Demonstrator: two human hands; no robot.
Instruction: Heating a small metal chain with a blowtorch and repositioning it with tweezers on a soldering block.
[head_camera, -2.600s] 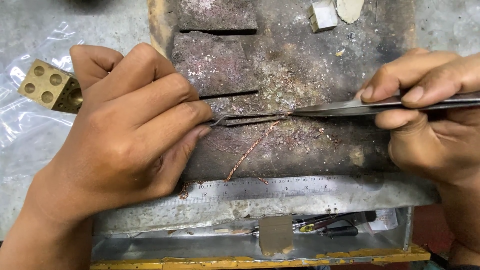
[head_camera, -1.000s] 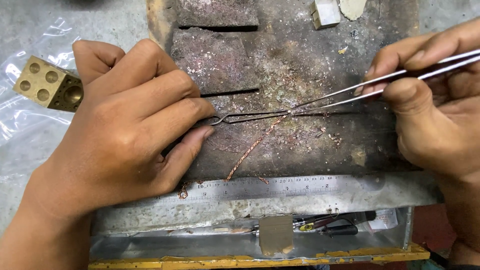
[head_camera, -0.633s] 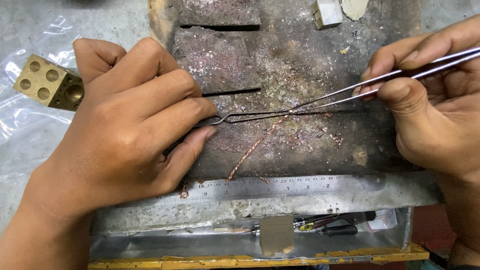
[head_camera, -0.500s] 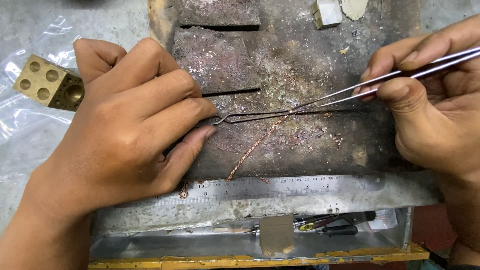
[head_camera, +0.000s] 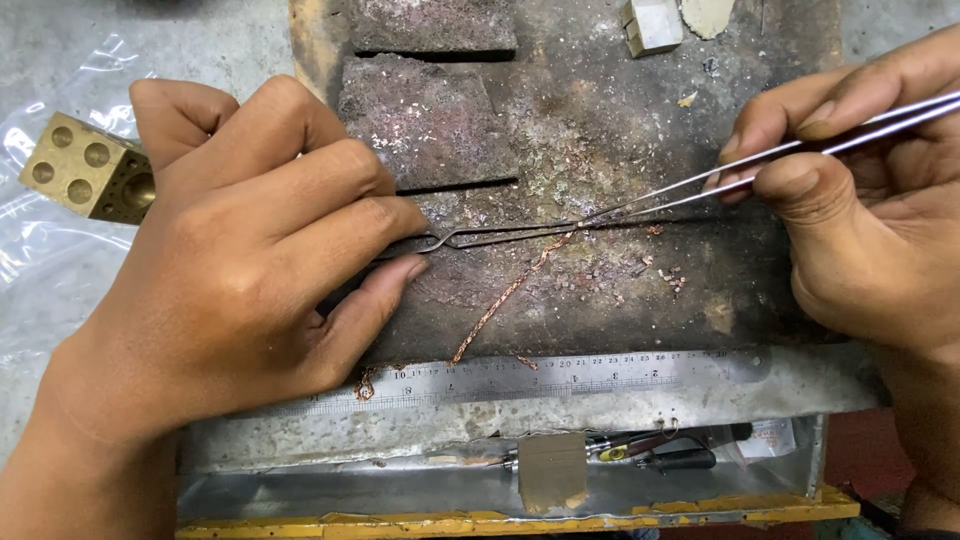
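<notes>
Head view, looking down on my bench. My left hand (head_camera: 240, 270) lies palm down on the dark, scorched soldering block (head_camera: 600, 130), fingers pressed together and curled over the near end of a thin, dark cross-lock tweezer (head_camera: 500, 235); that tool lies flat across the block, its bent neck showing just past my fingertip. My right hand (head_camera: 860, 210) pinches a pair of slim steel tweezers (head_camera: 760, 165) between thumb and forefinger, the tips reaching down and left to where the copper-coloured twisted wire (head_camera: 505, 295) meets the dark tweezer. Whether the steel tips actually grip the wire I cannot tell; they touch or nearly touch its upper end.

The wire runs diagonally from that meeting point down to the steel ruler (head_camera: 560, 375) at the block's front edge, where it ends in a small curl. Loose copper scraps (head_camera: 640, 275) lie scattered to the right of the wire.

As I judge it, the wire is already twisted and laid out, and its positioning at the upper end is in hand; no sign of joining or heating there shows yet.

A brass dapping cube (head_camera: 85, 170) sits on clear plastic to the left, and a metal tray (head_camera: 400, 490) with small tools lies below the ruler.
</notes>
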